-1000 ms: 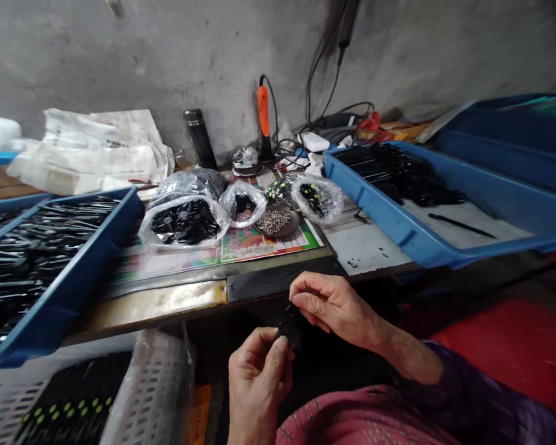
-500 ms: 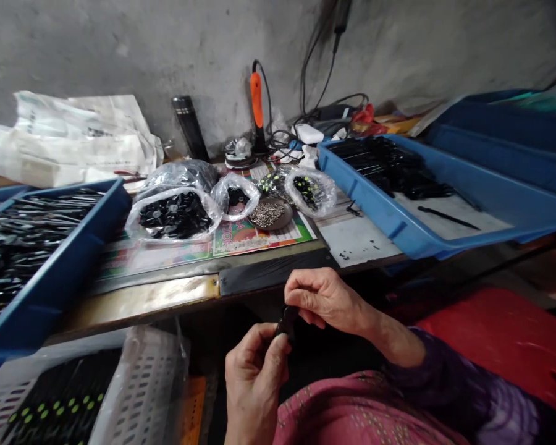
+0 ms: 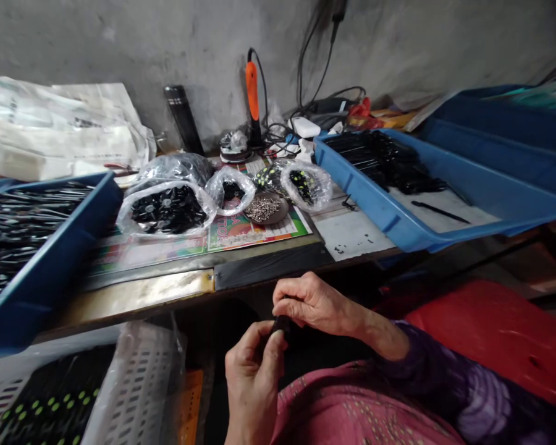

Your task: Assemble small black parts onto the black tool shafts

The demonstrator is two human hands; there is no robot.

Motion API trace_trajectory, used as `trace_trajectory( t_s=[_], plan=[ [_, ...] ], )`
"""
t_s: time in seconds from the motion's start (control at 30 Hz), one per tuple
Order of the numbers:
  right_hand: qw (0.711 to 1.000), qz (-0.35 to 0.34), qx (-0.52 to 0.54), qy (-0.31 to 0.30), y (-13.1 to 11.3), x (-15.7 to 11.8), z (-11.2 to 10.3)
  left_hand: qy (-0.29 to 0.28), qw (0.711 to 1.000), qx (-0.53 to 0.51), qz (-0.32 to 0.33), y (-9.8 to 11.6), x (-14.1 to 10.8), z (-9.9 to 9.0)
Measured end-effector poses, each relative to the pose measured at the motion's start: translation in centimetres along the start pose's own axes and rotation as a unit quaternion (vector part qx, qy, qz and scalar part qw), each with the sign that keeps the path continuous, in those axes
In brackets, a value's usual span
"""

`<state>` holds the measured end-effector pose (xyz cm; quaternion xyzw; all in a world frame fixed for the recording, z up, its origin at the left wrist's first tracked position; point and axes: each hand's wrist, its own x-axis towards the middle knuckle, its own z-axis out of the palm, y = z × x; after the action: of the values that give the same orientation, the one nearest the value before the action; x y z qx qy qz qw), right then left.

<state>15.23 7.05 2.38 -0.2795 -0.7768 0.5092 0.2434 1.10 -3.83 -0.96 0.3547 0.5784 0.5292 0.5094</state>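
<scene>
A: What's standing around the hands?
B: The table point(image 3: 273, 266) is stretching across mid-frame, its front edge lying just above them. At upper centre an orange-handled tool point(image 3: 252, 93) is leaning near the wall point(image 3: 120, 43), with a black flask point(image 3: 184, 120) standing left of it. Papers point(image 3: 65, 133) are lying at upper left.
A: And the containers?
B: The left tray point(image 3: 65, 256) is holding dark rods point(image 3: 32, 225); the right tray point(image 3: 375, 209) is holding black pieces point(image 3: 389, 162). Between them, three open bags point(image 3: 323, 188) are holding small bits, and a dish point(image 3: 281, 214) is carrying tiny metal pins point(image 3: 262, 209). A white basket point(image 3: 143, 377) at lower left is holding black strips point(image 3: 55, 395) with green dots.
A: The fingers?
B: At lower centre, the left hand point(image 3: 254, 371) is pinching a dark part point(image 3: 282, 324) between thumb and fingers. The right hand point(image 3: 315, 303) is gripping its upper end, fingertips together; both are covering most of it.
</scene>
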Motion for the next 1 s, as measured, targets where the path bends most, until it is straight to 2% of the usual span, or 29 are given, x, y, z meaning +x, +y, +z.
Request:
trace_trajectory(
  t_s=[0.13,0.27,0.47,0.67,0.87,1.0],
  plan=[
    [0.999,0.021,0.031,0.013,0.2,-0.3,0.1,-0.044,0.997,-0.048,-0.046,0.6,0.4,-0.1],
    [0.993,0.045,0.110,0.023,0.5,-0.3,0.3,-0.045,0.988,-0.115,-0.095,1.1,0.4,0.1],
    [0.982,0.070,0.172,0.038,1.1,-0.2,1.4,-0.037,0.972,-0.181,-0.143,0.6,0.1,0.2],
    [0.984,0.055,0.160,0.049,1.5,-0.4,2.1,-0.041,0.968,-0.201,-0.144,0.3,0.2,0.1],
    [0.982,0.068,0.162,0.072,2.3,-0.7,3.0,-0.034,0.962,-0.213,-0.165,0.0,0.4,0.0],
    [0.984,0.059,0.136,0.098,2.3,-0.8,3.2,-0.040,0.968,-0.203,-0.146,0.2,0.9,0.0]
  ],
)
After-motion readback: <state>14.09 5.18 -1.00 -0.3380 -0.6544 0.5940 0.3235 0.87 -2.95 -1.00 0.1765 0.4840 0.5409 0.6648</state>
